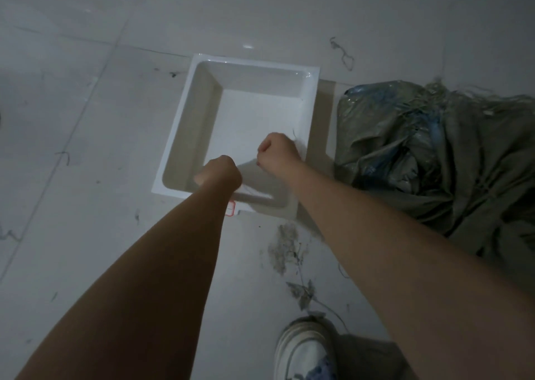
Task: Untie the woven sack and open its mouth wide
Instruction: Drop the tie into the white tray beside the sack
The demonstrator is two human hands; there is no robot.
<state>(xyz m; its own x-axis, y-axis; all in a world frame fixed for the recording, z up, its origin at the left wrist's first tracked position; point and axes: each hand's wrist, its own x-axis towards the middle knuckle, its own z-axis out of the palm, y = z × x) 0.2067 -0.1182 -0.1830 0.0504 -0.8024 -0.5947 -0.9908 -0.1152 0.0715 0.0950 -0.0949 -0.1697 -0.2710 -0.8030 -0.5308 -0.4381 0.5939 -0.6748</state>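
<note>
Below the head camera, on the tiled floor (86,119), I saw a white rectangular tray (185,125) lying open side up, nothing in it that I could make out. Both arms reached out over its near edge. My left hand (220,174) was curled into a fist, fingers (199,179) together, above the tray's near left corner. My right hand (278,152) was likewise fisted, fingers together, just beside the left and a little farther out. Whether either fist pinched a thread I could not tell, though a thin dark strand showed at the right knuckles. The woven sack (451,159) lay crumpled on the floor to the right of the tray, well apart from both hands, grey-green with frayed strands and bluish plastic showing at its top. A white shoe (301,350) stood at the bottom edge, near a patch of dusty debris (285,249).
</note>
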